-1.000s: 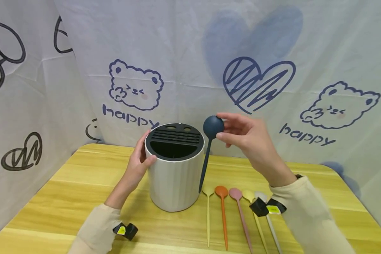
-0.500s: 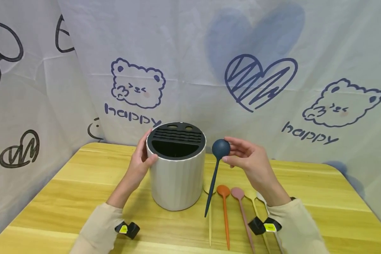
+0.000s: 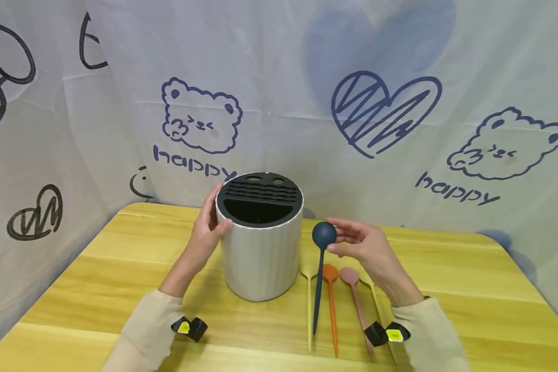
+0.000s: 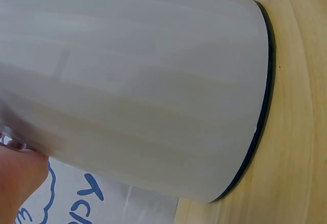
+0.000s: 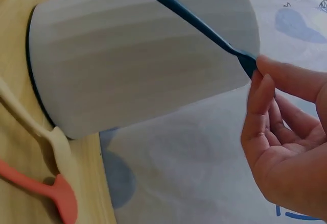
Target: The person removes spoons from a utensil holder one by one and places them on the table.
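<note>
A dark blue long-handled spoon (image 3: 324,235) hangs bowl-up, pinched at the bowl between the thumb and fingers of my right hand (image 3: 372,253). Its thin handle points down, in front of the table. In the right wrist view the blue handle (image 5: 184,14) crosses before the white container. My left hand (image 3: 202,243) grips the left side of a white ribbed utensil holder (image 3: 262,263), thumb at the front near the rim. The holder stands upright; its black lid (image 3: 260,194) has a half-round opening, slots and two round holes.
Right of the holder, spoons lie in a row on the wooden table (image 3: 111,294): cream (image 3: 309,269), orange (image 3: 330,273), pink (image 3: 350,276) and yellow (image 3: 375,299), the last partly behind my right wrist. A printed cloth (image 3: 283,77) hangs behind the table.
My right hand has lowered the blue spoon from beside the holder's rim, slightly rightward, to in front of the row of spoons. The left hand keeps its grip on the holder.
</note>
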The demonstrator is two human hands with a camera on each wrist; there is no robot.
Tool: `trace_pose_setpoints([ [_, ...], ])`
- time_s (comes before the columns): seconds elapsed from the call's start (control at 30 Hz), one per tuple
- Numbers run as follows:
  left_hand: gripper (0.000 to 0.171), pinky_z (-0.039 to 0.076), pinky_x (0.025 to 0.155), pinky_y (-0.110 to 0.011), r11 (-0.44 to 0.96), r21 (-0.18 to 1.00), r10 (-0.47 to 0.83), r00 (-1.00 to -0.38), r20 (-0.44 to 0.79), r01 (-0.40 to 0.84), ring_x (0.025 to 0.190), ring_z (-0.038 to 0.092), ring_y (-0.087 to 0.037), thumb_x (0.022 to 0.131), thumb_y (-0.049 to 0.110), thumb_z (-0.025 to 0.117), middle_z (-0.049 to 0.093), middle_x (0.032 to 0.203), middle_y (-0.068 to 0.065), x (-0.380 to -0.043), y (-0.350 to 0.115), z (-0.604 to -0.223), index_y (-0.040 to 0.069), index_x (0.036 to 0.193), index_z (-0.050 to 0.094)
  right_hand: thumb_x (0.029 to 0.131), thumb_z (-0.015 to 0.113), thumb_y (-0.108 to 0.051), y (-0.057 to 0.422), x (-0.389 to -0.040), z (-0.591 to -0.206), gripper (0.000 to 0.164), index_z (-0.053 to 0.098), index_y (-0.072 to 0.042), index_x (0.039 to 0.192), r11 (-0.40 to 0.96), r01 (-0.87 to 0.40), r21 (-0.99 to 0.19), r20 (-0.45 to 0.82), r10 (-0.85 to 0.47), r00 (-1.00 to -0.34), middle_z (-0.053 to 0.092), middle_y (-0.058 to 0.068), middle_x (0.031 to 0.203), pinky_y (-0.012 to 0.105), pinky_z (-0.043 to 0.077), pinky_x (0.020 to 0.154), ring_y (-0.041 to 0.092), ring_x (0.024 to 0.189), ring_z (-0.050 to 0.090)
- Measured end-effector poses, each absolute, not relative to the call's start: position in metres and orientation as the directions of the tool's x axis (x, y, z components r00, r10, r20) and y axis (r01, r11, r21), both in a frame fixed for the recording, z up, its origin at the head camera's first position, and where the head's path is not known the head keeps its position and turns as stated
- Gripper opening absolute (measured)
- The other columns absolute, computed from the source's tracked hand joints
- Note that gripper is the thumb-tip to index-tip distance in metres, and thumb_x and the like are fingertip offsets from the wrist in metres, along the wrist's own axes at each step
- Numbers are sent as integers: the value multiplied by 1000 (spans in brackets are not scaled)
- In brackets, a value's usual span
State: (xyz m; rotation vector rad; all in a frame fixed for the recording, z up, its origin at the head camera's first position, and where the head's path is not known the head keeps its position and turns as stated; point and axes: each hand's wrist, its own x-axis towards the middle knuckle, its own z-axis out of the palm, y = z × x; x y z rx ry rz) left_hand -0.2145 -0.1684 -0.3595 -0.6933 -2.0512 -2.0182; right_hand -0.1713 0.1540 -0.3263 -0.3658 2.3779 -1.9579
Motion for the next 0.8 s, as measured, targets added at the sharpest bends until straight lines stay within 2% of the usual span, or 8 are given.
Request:
trace_pose_setpoints([
  [0.23,80,24,114,-41,-21,896,197,-877,438,443,141,25,-21,92,38,59,21,157,-4,-215,-168,-359,13,155,17,80,72,5,159,-178,-334,55,54,7,132,156,-141,-978,113,-180,-977,65,9,104,24,55,76,15,89,63],
  [0.53,90,26,113,-38,-34,886,193,-867,459,462,140,26,-21,88,51,64,22,157,-3,-214,-169,-360,14,155,18,81,71,3,176,-182,-340,56,50,12,132,179,-91,-980,36,-289,-957,65,10,105,24,53,82,15,91,63],
  [0.8,81,24,114,-43,-26,893,194,-874,446,450,141,25,-21,91,36,60,21,157,-4,-213,-169,-360,14,155,17,83,69,5,200,-187,-350,59,45,13,135,207,-54,-977,-20,-338,-941,63,9,109,24,52,84,16,93,62],
])
